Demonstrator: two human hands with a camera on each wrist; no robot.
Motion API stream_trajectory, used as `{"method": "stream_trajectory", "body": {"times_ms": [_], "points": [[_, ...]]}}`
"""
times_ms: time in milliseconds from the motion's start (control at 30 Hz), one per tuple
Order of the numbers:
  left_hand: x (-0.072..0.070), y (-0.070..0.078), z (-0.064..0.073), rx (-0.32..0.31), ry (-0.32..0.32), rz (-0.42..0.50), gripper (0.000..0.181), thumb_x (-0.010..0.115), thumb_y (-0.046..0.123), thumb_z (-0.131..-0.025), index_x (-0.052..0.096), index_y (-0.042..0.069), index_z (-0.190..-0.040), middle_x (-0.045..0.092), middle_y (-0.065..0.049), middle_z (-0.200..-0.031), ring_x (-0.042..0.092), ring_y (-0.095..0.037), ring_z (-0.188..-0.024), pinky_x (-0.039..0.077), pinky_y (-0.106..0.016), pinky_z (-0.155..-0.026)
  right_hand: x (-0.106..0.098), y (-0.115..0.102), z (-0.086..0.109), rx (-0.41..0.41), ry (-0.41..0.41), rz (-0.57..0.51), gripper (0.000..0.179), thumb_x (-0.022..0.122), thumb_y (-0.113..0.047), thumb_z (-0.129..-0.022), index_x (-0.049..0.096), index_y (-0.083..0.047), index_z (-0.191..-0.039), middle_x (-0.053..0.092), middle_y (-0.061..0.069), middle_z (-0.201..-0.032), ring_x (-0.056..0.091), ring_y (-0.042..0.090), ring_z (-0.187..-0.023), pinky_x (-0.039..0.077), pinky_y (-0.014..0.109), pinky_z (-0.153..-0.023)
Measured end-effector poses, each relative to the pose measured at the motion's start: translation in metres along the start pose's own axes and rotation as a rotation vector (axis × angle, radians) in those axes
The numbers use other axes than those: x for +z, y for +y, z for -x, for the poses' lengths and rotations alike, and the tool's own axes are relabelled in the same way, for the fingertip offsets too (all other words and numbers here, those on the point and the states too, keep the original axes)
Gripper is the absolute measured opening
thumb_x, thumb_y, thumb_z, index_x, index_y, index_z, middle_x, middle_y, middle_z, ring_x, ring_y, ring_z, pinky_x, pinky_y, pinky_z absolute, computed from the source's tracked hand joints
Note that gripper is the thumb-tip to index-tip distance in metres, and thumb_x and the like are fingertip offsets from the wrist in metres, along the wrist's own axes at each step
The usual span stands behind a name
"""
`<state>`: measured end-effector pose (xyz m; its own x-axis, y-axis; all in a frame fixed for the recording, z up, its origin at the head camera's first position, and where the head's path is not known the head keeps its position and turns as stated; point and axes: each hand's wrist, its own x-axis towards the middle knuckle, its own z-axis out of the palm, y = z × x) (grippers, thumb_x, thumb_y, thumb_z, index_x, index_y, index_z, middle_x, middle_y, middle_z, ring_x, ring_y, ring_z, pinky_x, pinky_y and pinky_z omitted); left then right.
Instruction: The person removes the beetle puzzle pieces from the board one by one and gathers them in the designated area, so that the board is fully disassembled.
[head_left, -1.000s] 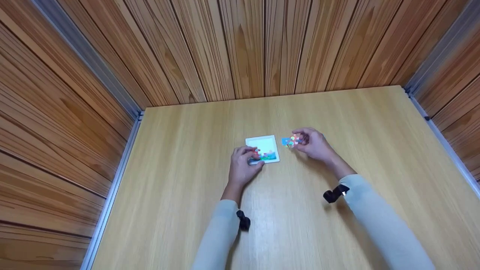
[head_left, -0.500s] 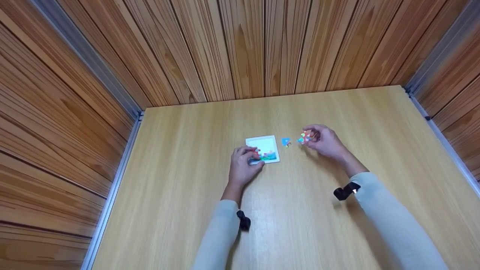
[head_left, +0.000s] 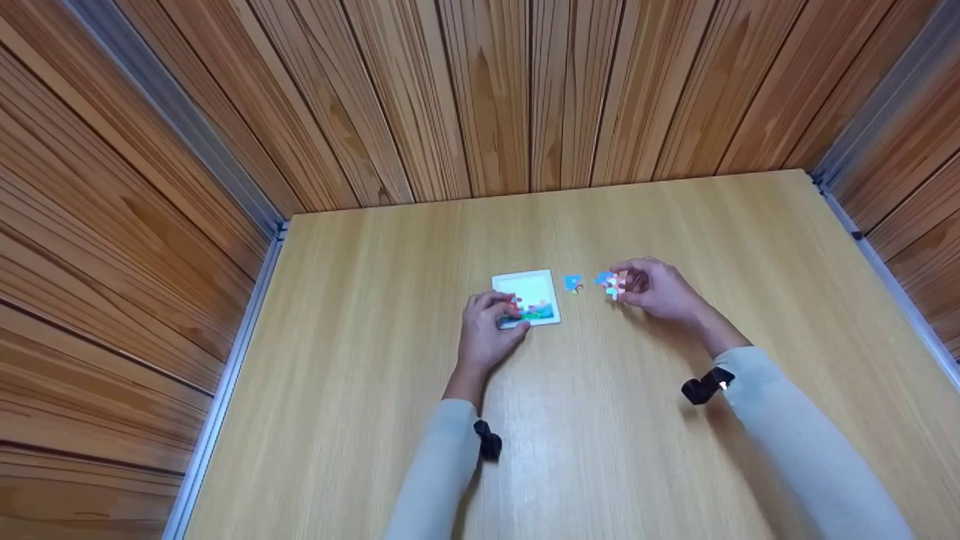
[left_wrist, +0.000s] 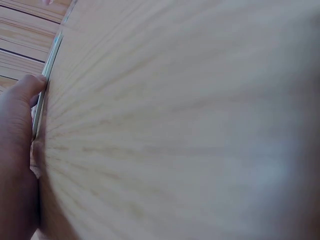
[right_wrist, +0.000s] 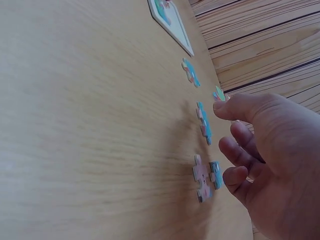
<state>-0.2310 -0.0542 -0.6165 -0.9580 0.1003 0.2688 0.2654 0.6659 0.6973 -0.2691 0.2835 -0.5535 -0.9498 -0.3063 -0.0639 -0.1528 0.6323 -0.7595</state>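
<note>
A square white puzzle tray [head_left: 523, 283] has a few colourful jigsaw pieces along its front. My left hand [head_left: 486, 334] grips its front left corner, fingers over the tray and thumb [left_wrist: 34, 85] against the edge. My right hand [head_left: 660, 291], to the right of the tray, pinches a multicoloured jigsaw piece [right_wrist: 218, 94] between thumb and fingertip. In the right wrist view that thumb hides most of the piece. Below the hand lie a pink piece [right_wrist: 201, 179] and a small blue piece [right_wrist: 216, 175], with another blue piece [right_wrist: 204, 123] nearer the tray.
A blue jigsaw piece [head_left: 573, 283] lies just right of the tray. The wooden table [head_left: 375, 337] is bordered by plank walls [head_left: 495, 97] at the back and sides. Small black cameras [head_left: 487, 441] sit on both wrists.
My right hand has moved right, away from the tray, then slightly towards me. Blue jigsaw pieces now show on the table where it was. My left hand keeps its place on the tray.
</note>
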Motion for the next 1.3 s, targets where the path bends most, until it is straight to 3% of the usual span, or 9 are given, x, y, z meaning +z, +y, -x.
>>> {"method": "stream_trajectory", "body": {"times_ms": [400, 533, 767, 1300], "points": [[0.0, -0.001, 0.0, -0.022, -0.014, 0.01, 0.02, 0.094, 0.025, -0.092, 0.083, 0.009, -0.096, 0.077, -0.006, -0.138, 0.064, -0.03, -0.135, 0.05, -0.053, -0.123, 0.0, 0.005, 0.01, 0.002, -0.076, 0.044, 0.045, 0.079, -0.002, -0.102, 0.07, -0.002, -0.146, 0.066, 0.02, -0.118, 0.059, 0.024, -0.102, 0.049, 0.018, -0.075], [0.0, -0.001, 0.001, -0.019, -0.011, 0.013, 0.02, 0.094, 0.025, -0.092, 0.084, 0.008, -0.097, 0.077, -0.007, -0.138, 0.063, -0.03, -0.135, 0.05, -0.053, -0.123, 0.003, 0.006, 0.012, -0.032, -0.075, 0.046, 0.044, 0.079, 0.0, -0.101, 0.072, -0.001, -0.144, 0.066, 0.02, -0.115, 0.059, 0.021, -0.099, 0.05, 0.017, -0.074], [0.0, -0.001, 0.001, 0.006, 0.01, 0.015, 0.019, 0.094, 0.023, -0.09, 0.085, 0.007, -0.096, 0.078, -0.007, -0.135, 0.065, -0.03, -0.13, 0.054, -0.051, -0.117, 0.007, 0.011, 0.011, -0.097, -0.072, 0.089, 0.043, 0.081, 0.0, -0.099, 0.073, 0.001, -0.141, 0.07, 0.02, -0.112, 0.062, 0.024, -0.104, 0.048, 0.018, -0.083], [0.001, -0.001, 0.0, -0.012, 0.002, 0.02, 0.019, 0.094, 0.023, -0.09, 0.082, 0.009, -0.093, 0.077, -0.006, -0.136, 0.065, -0.029, -0.132, 0.053, -0.05, -0.119, 0.005, 0.01, 0.01, -0.068, -0.104, 0.124, 0.043, 0.076, -0.001, -0.102, 0.071, -0.001, -0.145, 0.069, 0.021, -0.119, 0.063, 0.03, -0.109, 0.049, 0.022, -0.086]]}}
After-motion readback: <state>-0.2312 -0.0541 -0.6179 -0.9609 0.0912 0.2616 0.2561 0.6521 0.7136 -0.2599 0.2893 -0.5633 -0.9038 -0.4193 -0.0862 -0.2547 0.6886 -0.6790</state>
